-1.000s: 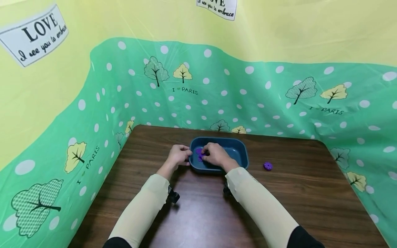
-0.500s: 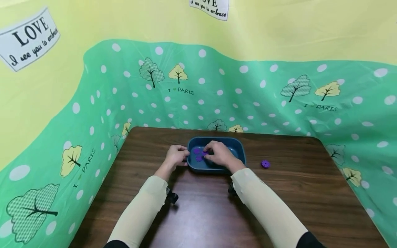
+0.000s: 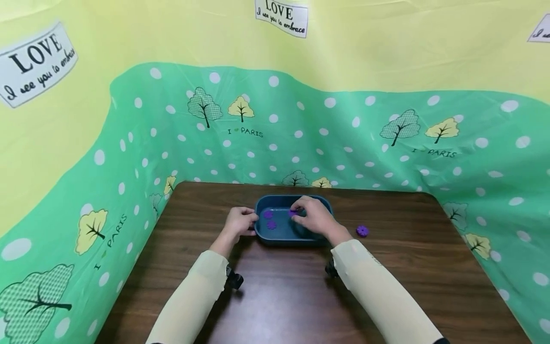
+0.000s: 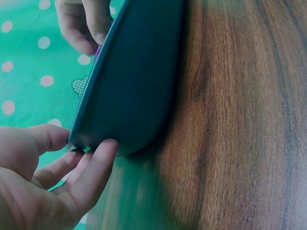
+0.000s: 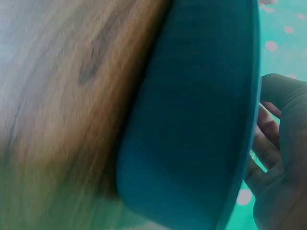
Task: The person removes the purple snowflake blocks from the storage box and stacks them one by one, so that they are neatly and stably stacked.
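Note:
A blue rectangular tray (image 3: 280, 240) stands on the table. At its left end my left hand (image 3: 238, 222) holds the rim; in the left wrist view the thumb of that hand (image 4: 53, 177) is at the rim and the fingers touch the outer wall. Over the tray's inside, my right hand (image 3: 315, 216) pinches a purple flower-shaped disc (image 3: 293, 213) between thumb and fingers. Two like discs lie on the tray floor to the left, an upper disc (image 3: 268, 214) and a lower disc (image 3: 271, 224). The tray wall (image 5: 192, 115) hides the right fingertips in the right wrist view.
Another purple flower-shaped disc (image 3: 362, 231) lies on the brown wooden table (image 3: 283, 296), right of the tray. A patterned green and yellow cloth (image 3: 343, 119) hangs behind the table and along its sides.
My right hand has moved right inside the tray with a purple flower-shaped disc, away from the two discs at the left. My left hand keeps its hold on the tray's rim.

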Demonstrator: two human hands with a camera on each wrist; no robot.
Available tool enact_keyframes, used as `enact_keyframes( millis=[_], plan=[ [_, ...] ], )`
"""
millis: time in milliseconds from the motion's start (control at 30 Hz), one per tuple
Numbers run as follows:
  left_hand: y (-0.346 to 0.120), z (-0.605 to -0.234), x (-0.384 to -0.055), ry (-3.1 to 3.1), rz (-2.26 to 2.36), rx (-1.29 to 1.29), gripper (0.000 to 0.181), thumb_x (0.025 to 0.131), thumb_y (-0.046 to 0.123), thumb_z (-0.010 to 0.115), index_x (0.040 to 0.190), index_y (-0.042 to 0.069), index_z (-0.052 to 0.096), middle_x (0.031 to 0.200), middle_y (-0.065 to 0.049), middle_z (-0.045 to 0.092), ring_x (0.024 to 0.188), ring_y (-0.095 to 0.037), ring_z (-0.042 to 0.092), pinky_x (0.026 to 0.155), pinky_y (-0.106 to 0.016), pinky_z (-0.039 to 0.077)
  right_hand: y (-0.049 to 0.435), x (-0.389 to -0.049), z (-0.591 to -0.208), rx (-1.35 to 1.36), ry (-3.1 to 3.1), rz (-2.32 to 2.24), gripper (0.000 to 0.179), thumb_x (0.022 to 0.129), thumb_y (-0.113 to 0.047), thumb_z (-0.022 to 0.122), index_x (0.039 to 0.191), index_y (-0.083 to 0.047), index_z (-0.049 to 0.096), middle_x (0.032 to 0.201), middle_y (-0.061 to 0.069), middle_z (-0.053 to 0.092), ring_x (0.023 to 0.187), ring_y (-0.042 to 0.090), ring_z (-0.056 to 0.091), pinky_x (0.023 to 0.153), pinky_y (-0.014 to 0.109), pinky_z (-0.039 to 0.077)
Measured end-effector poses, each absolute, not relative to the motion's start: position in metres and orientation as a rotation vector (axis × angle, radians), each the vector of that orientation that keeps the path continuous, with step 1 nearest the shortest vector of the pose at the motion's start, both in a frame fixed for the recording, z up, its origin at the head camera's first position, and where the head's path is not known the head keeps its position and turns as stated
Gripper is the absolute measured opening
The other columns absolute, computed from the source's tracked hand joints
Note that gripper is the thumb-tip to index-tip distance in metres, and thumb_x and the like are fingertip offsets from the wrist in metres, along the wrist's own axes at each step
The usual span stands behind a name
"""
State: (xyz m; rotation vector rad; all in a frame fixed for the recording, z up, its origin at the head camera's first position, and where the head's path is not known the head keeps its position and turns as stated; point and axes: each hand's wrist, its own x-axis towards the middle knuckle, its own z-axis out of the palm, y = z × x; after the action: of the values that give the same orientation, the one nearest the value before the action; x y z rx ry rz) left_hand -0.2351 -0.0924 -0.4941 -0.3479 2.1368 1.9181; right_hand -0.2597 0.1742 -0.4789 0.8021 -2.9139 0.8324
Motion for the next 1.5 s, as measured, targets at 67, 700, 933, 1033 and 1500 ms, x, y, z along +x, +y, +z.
enact_keyframes(
  millis=[67, 700, 933, 1033, 1500],
  plan=[
    [-0.094, -0.494, -0.234, 2.143, 1.918, -0.357, 0.036, 0.096, 0.005, 0.065, 0.129, -0.008, 0.062, 0.109, -0.026, 0.066, 0.092, -0.033, 0.07, 0.063, -0.036, 0.066, 0.178, -0.258, -0.477, 0.805, -2.894, 0.829, 0.02, 0.091, -0.019, 0.08, 0.109, -0.011, 0.076, 0.108, 0.002, 0.069, 0.099, 0.02, 0.067, 0.087, 0.041, 0.06],
    [-0.101, -0.499, -0.229, 2.13, 1.942, -0.408, 0.035, 0.093, 0.008, 0.064, 0.124, -0.007, 0.064, 0.104, -0.023, 0.066, 0.087, -0.029, 0.07, 0.063, -0.035, 0.066, 0.225, -0.242, -0.471, 0.636, -2.867, 0.883, 0.019, 0.092, -0.02, 0.078, 0.109, -0.013, 0.075, 0.109, 0.001, 0.068, 0.097, 0.023, 0.065, 0.081, 0.041, 0.06],
    [-0.098, -0.5, -0.232, 2.124, 1.947, -0.41, 0.03, 0.094, 0.009, 0.065, 0.121, -0.004, 0.066, 0.106, -0.024, 0.066, 0.09, -0.03, 0.069, 0.065, -0.035, 0.066, 0.252, -0.241, -0.469, 0.574, -2.844, 0.888, 0.019, 0.092, -0.018, 0.078, 0.11, -0.011, 0.075, 0.11, 0.002, 0.069, 0.095, 0.024, 0.065, 0.079, 0.041, 0.058],
    [-0.097, -0.5, -0.233, 2.125, 1.943, -0.404, 0.032, 0.094, 0.009, 0.065, 0.123, -0.005, 0.065, 0.108, -0.026, 0.066, 0.091, -0.031, 0.069, 0.064, -0.034, 0.066, 0.265, -0.239, -0.471, 0.549, -2.826, 0.898, 0.018, 0.093, -0.016, 0.078, 0.109, -0.011, 0.075, 0.109, 0.003, 0.069, 0.096, 0.023, 0.066, 0.081, 0.043, 0.059],
    [-0.093, -0.5, -0.237, 2.108, 1.94, -0.382, 0.026, 0.097, 0.011, 0.066, 0.12, -0.003, 0.067, 0.103, -0.02, 0.066, 0.087, -0.025, 0.068, 0.073, -0.04, 0.067, 0.322, -0.222, -0.481, 0.426, -2.79, 0.856, 0.012, 0.092, -0.011, 0.078, 0.103, -0.006, 0.076, 0.108, 0.01, 0.069, 0.096, 0.029, 0.066, 0.084, 0.052, 0.059]
  ],
)
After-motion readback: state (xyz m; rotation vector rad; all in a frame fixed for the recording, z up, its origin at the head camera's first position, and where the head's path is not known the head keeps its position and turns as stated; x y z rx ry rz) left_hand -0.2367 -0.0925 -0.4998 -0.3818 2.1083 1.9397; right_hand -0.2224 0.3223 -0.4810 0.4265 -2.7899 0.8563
